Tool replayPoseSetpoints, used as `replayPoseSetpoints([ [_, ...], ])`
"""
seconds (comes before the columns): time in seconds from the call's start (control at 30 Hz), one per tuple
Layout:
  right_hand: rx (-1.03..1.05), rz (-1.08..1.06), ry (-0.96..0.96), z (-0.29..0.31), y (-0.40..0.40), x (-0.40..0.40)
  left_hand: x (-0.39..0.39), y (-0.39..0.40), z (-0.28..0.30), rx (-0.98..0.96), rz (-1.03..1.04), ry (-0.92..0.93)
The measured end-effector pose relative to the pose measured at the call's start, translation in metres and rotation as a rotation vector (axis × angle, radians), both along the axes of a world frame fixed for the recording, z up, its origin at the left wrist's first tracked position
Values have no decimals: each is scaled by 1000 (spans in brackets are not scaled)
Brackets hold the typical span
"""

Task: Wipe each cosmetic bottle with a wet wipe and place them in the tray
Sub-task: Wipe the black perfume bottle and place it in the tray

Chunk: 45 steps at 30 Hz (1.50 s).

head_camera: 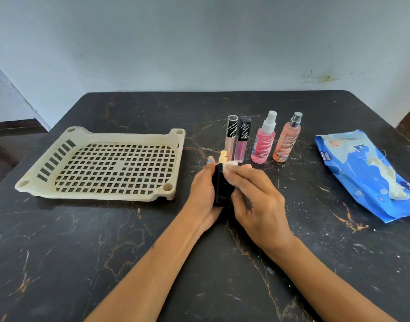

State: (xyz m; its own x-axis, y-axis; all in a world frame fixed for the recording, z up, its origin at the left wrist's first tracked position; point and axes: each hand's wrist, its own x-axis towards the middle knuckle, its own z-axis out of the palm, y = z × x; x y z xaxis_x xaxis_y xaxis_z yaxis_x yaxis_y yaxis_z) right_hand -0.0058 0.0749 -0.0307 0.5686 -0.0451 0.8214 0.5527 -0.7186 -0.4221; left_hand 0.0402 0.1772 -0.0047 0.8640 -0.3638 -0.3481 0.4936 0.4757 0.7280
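Black perfume bottle [219,182] gripped upright in left hand [203,194] above marble table [106,240]; white wipe [230,165] pinched by right hand [255,201] against it; gloss tubes [237,138], spray bottles [275,138] just behind; tray [178,147] left; wipes pack [362,173] right.

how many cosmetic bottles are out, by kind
lip gloss tubes: 2
spray bottles, pink liquid: 2
black perfume bottle, gold top, held in the hands: 1
total: 5, none in the tray
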Motion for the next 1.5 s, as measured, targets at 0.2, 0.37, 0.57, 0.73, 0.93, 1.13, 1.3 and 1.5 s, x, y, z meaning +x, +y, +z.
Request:
replayPoseSetpoints([
  [0.2,-82,88,-58,1,1,-6,2,0,1,-12,-44,16],
  [0.37,-32,106,-42,0,1,-6,-1,4,5,18,-152,-39],
  [0.57,56,0,33,2,-2,-2,-8,2,4,69,-92,-244],
  [0.73,112,-60,39,2,-7,-1,-10,2,4,164,-212,-357],
  [0.93,170,-118,52,3,-8,1,-12,0,4,236,-208,-411],
  [1.13,70,-30,-35,2,-5,-2,-5,2,2,148,-82,-233],
  [1.3,-37,104,-63,1,2,-7,2,4,1,117,-44,-129],
  [1.5,113,-52,55,1,-2,0,0,3,-2,153,-81,-269],
])
